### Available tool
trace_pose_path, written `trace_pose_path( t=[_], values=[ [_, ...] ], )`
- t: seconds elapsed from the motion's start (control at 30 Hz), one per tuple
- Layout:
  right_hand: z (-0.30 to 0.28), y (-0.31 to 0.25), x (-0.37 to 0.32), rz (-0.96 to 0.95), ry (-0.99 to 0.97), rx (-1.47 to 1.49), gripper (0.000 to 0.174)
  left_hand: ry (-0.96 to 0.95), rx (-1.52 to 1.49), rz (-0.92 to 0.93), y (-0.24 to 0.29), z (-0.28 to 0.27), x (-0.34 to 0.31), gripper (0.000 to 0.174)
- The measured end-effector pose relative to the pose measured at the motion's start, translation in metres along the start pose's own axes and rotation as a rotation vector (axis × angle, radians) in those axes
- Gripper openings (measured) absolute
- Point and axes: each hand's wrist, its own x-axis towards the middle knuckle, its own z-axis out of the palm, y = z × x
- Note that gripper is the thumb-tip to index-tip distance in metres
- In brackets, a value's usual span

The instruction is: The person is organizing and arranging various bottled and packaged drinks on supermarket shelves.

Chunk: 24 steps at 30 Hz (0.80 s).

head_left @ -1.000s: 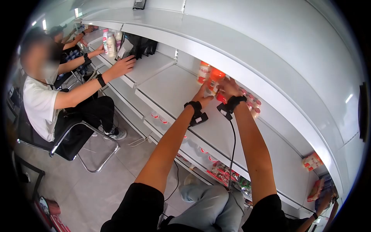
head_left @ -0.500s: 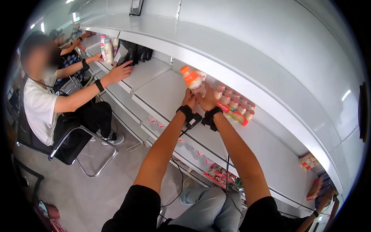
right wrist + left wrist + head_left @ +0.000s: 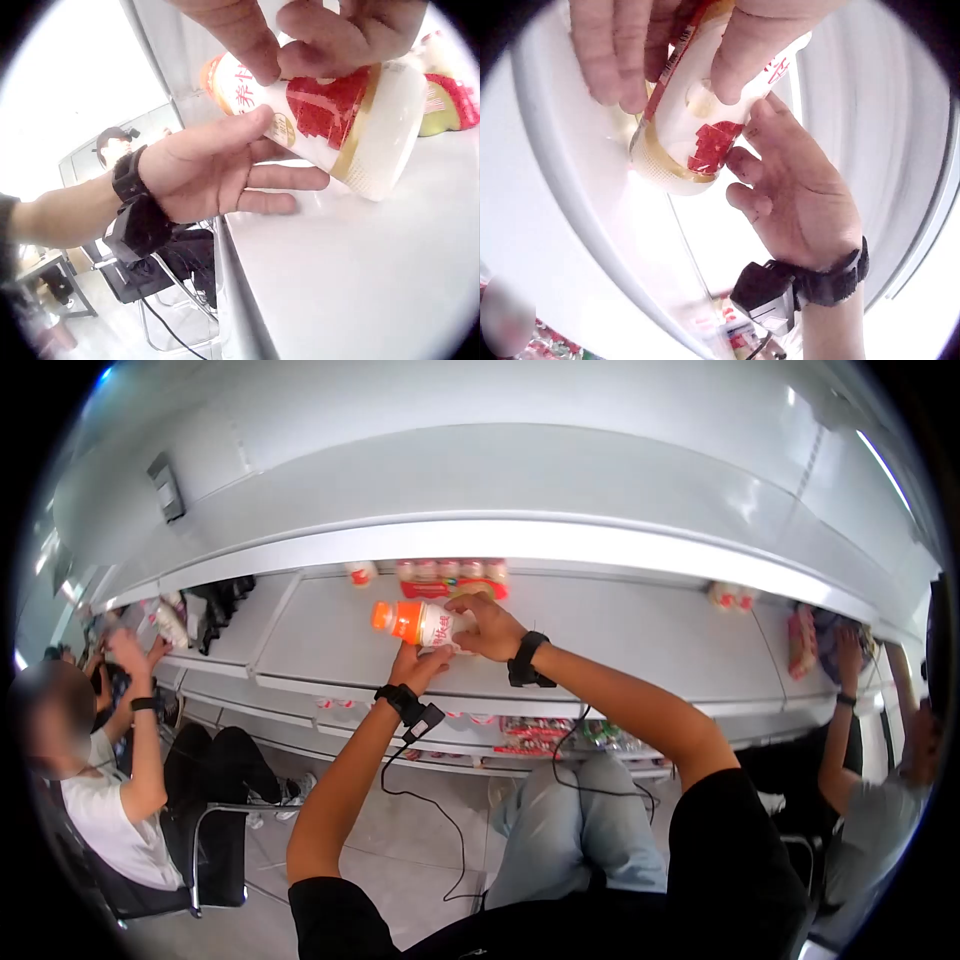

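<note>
Head view. 1 bottle [image 3: 432, 625], white with an orange cap, tilted well over, cap end to the left; held above the shelf [image 3: 600, 620]. Left hand [image 3: 424, 664]: below the bottle, gripping it. Right hand [image 3: 487, 628]: at the bottle's base end, fingers and thumb closed on it. 1 pack of small bottles [image 3: 452, 577], red wrap: just behind the bottle. 1 white container [image 3: 361, 573], red mark: behind and left of the bottle. Black bags [image 3: 218, 612]: well left of the bottle. 1 red pack [image 3: 802, 642]: well right of the bottle. 1 seated person [image 3: 125, 800], white shirt: far left of the bottle.

Left wrist view. Left thumb on the near side of the bottle, its fingers on the other side. Right fingertips, curled, against the bottle's opposite side. Base of the bottle downward, red patch and gold band showing.

Right wrist view. Left thumb tip pressed to the bottle, 2 fingers extended beneath it. Right thumb and fingers pinching the bottle from above. Pack of small bottles partly visible beyond the bottle's base.
</note>
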Motion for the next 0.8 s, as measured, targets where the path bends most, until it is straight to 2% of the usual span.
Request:
trace_pose_path(
  t=[0.1,0.13,0.23,0.3,0.33,0.43,0.47,0.57,0.67,0.8],
  values=[
    [-0.041,0.007,-0.039,0.162,0.011,0.102,0.053,-0.061,0.133,0.039,0.017,0.042,0.005,0.052],
    [-0.055,0.014,-0.053,0.143,0.033,-0.007,0.056,-0.090,0.181,0.046,0.024,0.058,0.008,0.052],
    [-0.096,0.026,-0.096,0.278,0.086,0.153,0.054,-0.189,0.333,0.158,0.040,0.109,0.018,0.053],
    [-0.117,0.043,-0.122,0.344,0.135,0.148,0.061,-0.249,0.490,0.245,0.036,0.138,0.038,0.052],
    [-0.127,0.051,-0.137,0.370,0.164,0.149,0.062,-0.250,0.559,0.226,0.048,0.159,0.037,0.049],
    [-0.166,0.072,-0.176,0.399,0.200,0.163,0.066,-0.284,0.576,0.243,0.046,0.219,0.053,0.049],
    [-0.183,0.071,-0.189,0.390,0.210,0.176,0.065,-0.281,0.603,0.330,0.043,0.237,0.057,0.049],
    [-0.216,0.082,-0.224,0.423,0.284,0.215,0.063,-0.288,0.628,0.301,0.057,0.298,0.058,0.059],
    [-0.255,0.088,-0.261,0.508,0.361,0.253,0.059,-0.359,0.543,0.311,0.047,0.352,0.079,0.060],
    [-0.290,0.125,-0.302,0.543,0.487,0.293,0.055,-0.396,0.428,0.317,0.036,0.422,0.100,0.055]
  ],
)
